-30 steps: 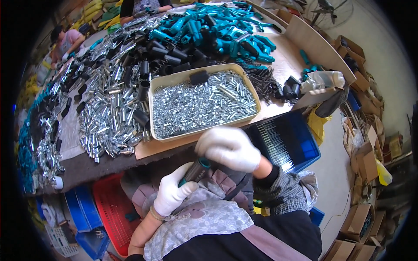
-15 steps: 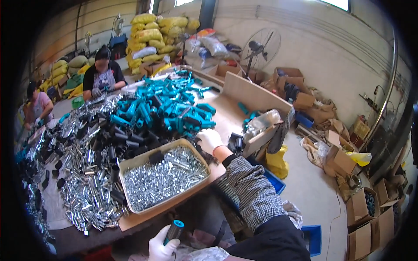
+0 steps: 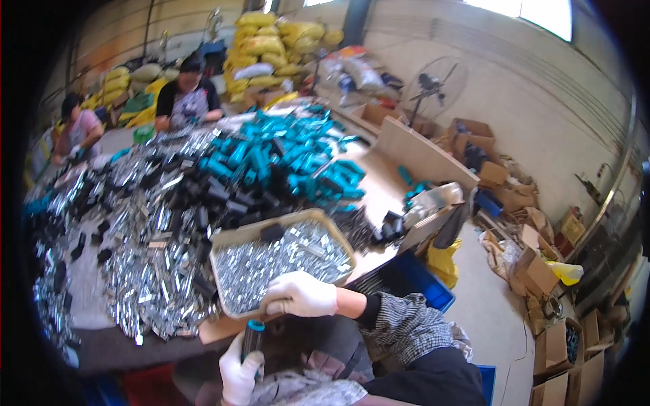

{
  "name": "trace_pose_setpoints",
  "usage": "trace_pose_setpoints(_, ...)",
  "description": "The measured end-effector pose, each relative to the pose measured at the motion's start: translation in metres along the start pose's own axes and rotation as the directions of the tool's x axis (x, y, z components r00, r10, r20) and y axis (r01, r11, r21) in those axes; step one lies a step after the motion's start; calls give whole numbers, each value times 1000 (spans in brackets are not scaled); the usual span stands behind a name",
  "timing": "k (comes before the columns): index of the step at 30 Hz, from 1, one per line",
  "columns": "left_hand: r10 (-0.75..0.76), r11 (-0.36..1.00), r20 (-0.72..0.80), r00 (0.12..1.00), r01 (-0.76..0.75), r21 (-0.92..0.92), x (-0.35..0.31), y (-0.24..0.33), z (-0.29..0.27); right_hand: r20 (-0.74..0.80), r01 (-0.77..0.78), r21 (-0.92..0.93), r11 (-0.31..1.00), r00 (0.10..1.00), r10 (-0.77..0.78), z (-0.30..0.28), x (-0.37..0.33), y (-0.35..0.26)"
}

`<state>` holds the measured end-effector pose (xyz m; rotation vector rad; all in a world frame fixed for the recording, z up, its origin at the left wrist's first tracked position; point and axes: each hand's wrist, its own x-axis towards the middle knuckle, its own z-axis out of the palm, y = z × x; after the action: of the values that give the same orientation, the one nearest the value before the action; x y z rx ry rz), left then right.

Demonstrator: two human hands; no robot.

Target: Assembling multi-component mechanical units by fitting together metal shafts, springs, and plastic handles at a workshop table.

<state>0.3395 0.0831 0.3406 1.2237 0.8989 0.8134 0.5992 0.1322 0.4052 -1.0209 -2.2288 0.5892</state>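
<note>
My gloved left hand (image 3: 238,372) is closed round a dark cylindrical handle with a teal top rim (image 3: 254,337), held upright at the table's near edge. Just above and to the right, my gloved right hand (image 3: 302,296) has its fingers drawn together and pointing down toward the handle's top. Whatever is between those fingertips, if anything, is too small to make out. Beside the right hand stands a cream tray (image 3: 215,271) full of small shiny metal parts (image 3: 271,260), with a black piece (image 3: 272,233) lying in it.
Teal plastic handles (image 3: 277,152) are heaped behind the tray, black sleeves (image 3: 233,199) and metal parts (image 3: 152,271) to its left. Thin dark pieces (image 3: 355,227) lie by its right corner. A blue crate (image 3: 433,291) stands at right. Two people (image 3: 189,101) work across the table.
My right hand has come back from the tray's far right corner to just above the handle in my left hand. The whole view has shifted slightly. The left hand keeps its hold.
</note>
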Motion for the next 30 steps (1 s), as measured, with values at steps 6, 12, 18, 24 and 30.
trace_pose_setpoints(6,396,725,265,879,-477,496,9,11,-11,-150,-173,-5,985,974,171,42,-12,-21)
trace_pose_setpoints(12,384,748,104,917,-375,547,7,21,-24,-223,-208,98,973,948,226,24,-2,-35)
trace_pose_setpoints(18,400,658,228,888,-451,603,12,15,-13,-77,-93,2,996,993,93,43,-12,-35)
trace_pose_setpoints(24,405,712,174,897,-429,556,19,15,-12,133,-99,277,956,989,64,-50,2,82)
trace_pose_setpoints(30,255,846,66,965,-255,469,18,23,-7,-698,-857,-484,177,501,512,-200,18,247)
